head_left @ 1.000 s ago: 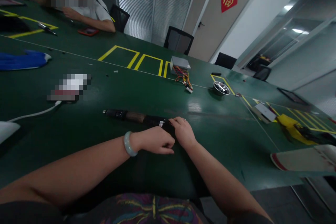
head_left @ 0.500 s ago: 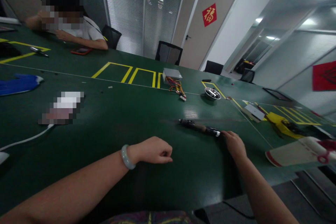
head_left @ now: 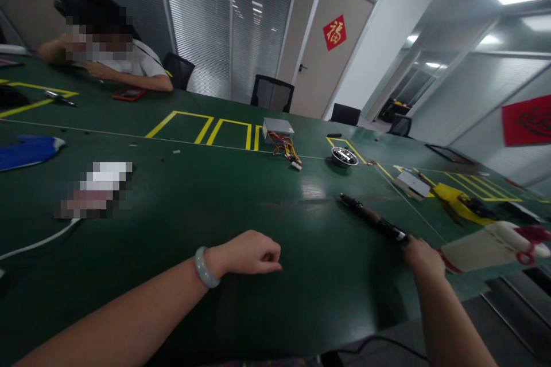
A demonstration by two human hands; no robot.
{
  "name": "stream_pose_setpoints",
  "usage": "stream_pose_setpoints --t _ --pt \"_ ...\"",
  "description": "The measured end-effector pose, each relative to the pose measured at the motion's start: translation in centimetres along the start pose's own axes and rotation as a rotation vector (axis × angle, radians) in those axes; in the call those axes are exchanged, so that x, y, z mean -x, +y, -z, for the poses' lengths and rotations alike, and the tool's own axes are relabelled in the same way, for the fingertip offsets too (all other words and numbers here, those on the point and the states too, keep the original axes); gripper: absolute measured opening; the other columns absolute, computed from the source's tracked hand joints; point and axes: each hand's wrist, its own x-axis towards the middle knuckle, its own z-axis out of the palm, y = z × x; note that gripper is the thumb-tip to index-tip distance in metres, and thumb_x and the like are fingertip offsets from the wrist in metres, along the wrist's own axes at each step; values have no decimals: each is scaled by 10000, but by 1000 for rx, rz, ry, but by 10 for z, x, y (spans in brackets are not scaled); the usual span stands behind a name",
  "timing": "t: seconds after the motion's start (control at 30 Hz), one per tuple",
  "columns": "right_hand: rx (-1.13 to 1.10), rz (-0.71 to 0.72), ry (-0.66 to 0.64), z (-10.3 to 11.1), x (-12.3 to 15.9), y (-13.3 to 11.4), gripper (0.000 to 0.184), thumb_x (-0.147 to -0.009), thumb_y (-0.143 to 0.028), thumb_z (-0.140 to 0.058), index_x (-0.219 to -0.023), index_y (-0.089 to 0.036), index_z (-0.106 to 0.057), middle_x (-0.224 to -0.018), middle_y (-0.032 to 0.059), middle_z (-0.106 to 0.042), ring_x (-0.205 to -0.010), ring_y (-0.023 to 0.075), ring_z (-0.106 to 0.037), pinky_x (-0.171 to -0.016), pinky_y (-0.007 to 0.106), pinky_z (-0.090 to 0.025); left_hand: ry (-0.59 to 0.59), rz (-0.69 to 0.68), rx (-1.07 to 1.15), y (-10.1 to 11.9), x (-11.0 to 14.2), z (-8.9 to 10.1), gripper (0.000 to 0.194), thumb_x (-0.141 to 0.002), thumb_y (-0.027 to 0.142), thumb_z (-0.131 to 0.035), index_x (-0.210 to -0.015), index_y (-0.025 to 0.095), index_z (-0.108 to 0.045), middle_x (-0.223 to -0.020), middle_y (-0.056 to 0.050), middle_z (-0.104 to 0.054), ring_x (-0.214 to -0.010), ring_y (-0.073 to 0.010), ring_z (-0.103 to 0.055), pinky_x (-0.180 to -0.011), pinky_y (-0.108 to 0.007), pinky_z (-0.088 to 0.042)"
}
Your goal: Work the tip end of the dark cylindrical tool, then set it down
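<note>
My right hand [head_left: 425, 258] is closed round the rear end of a long black electric screwdriver [head_left: 373, 219] with a brownish middle band. The tool's narrow tip points up and to the left, just above or on the green table [head_left: 206, 195]; I cannot tell whether it touches. On the near side of the table my left hand [head_left: 253, 252] rests loosely curled into a fist, with nothing showing in it. A pale bangle [head_left: 206, 267] circles that wrist.
Across the table sit a power supply unit [head_left: 278, 128] with coloured wires and a shiny metal bowl [head_left: 344, 156]. A white canister [head_left: 482, 246] is close to my right hand. A blurred-out phone [head_left: 97, 189] lies left on a white cable. Another person [head_left: 142, 66] sits far left.
My right hand has carried the electric screwdriver to the right, away from my left hand, and the tool's tip now angles up-left. My left hand has stayed curled in nearly the same place.
</note>
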Motion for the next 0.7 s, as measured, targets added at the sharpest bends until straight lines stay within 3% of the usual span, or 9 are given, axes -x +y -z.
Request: stream_pose_setpoints --t 0.07,0.17,0.23,0.3,0.4,0.47,0.53,0.6,0.7 --pt "-6 73 27 15 18 -40 442 -869 -369 -506 -1220 -124 -614 -1129 225 -628 -966 365 -643 -758 468 -502 -11 13 30 1 -1 2 229 -886 451 -592 -918 232 -649 -740 32 -609 -635 -102 -555 -575 -219 -352" --pt "-174 362 65 40 67 -123 679 -891 -410 -511 -1442 -48 -350 -1373 258 -471 -1238 358 -492 -997 481 -407 57 50 135 5 -1 6 458 -822 517 -651 -1185 248 -577 -905 -4 -644 -747 -134 -598 -638 -231 -424" --pt "-372 653 -83 55 106 -182 798 -877 -423 -545 -1512 -90 -195 -1443 220 -413 -1330 320 -405 -1066 475 -355 173 66 196 7 -1 8 618 -783 543 -681 -1291 238 -504 -1107 -58 -629 -942 -179 -609 -781 -280 -472" --pt "-559 922 -225 67 141 -236 958 -831 -394 -615 -1540 -153 -17 -1523 181 -303 -1381 281 -339 -1091 461 -342 251 42 222 6 0 8 638 -787 543 -676 -1306 214 -500 -1257 -101 -579 -1123 -221 -557 -948 -347 -441" --pt "-726 1209 -244 81 172 -298 979 -796 -244 -635 -1542 -221 -2 -1585 114 -149 -1445 244 -186 -1140 437 -280 182 9 241 -2 5 5 681 -777 537 -688 -1325 171 -515 -1341 -135 -542 -1224 -260 -510 -1047 -384 -385" --pt "-754 1377 -232 87 179 -324 844 -812 -142 -568 -1532 -292 -153 -1571 52 -225 -1440 213 -206 -1157 422 -247 61 55 266 -10 10 4 687 -760 551 -696 -1318 180 -543 -1316 -117 -578 -1214 -267 -532 -1047 -373 -393" --pt "-785 1468 -279 88 178 -336 755 -817 -85 -520 -1490 -338 -292 -1507 13 -376 -1388 189 -333 -1146 395 -274 -45 107 298 -17 13 4 628 -761 564 -688 -1272 211 -596 -1245 -73 -638 -1175 -253 -570 -1044 -352 -398" --pt "-855 1450 -348 85 175 -339 714 -805 -89 -542 -1453 -338 -378 -1418 3 -500 -1292 186 -469 -1110 371 -338 -87 112 323 -20 13 4 590 -754 562 -696 -1235 227 -628 -1197 -45 -669 -1146 -240 -593 -1049 -334 -392" --pt "-964 1406 -416 81 173 -334 616 -793 -143 -608 -1372 -322 -502 -1315 -5 -594 -1184 194 -563 -1063 362 -396 -80 137 319 -19 11 3 523 -773 556 -682 -1189 241 -662 -1141 -31 -695 -1102 -234 -619 -1010 -326 -424"
